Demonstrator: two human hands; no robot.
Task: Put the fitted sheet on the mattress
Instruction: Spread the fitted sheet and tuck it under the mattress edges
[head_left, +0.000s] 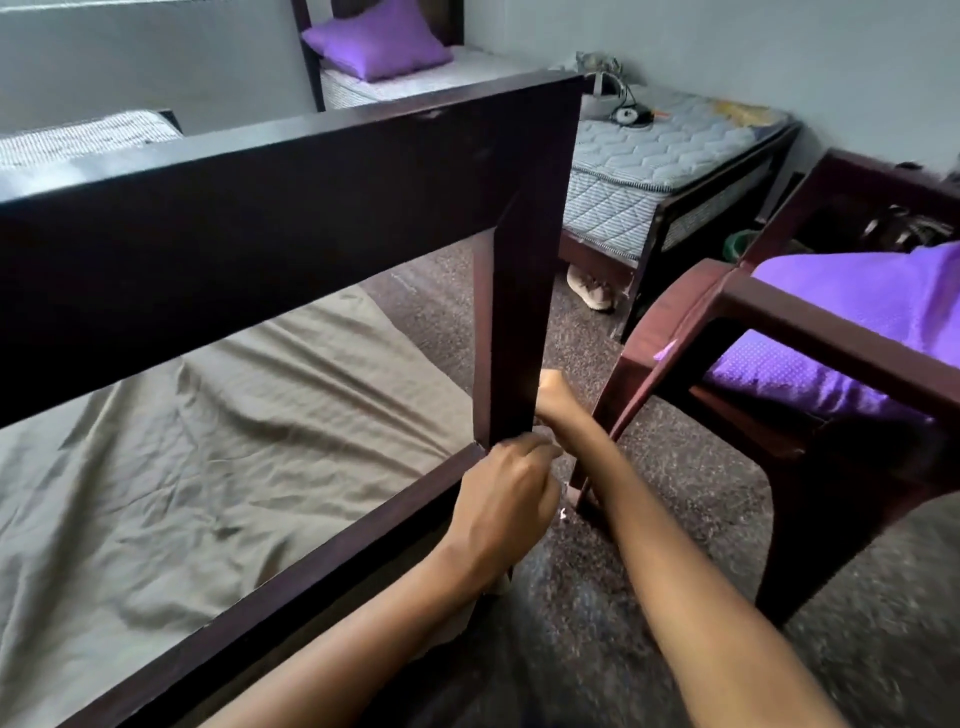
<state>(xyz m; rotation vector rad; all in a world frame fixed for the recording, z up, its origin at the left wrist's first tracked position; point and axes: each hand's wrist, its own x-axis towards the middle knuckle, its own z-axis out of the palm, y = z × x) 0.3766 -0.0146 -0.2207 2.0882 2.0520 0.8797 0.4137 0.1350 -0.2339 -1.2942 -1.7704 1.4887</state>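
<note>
At the near corner of a dark wooden bed, a person works both hands around the corner post (519, 312), apparently to draw the fitted sheet (234, 441) down over a mattress hidden beneath it. The left hand (501, 499) sits at the post's base beside the low rail (311, 561), fingers curled tight, though what they grip cannot be told. The right hand (553, 395) reaches round the post's far side, its fingers out of sight. The olive-grey sheet covers the bed top inside the frame, slack and creased, its ridges running toward this corner.
</note>
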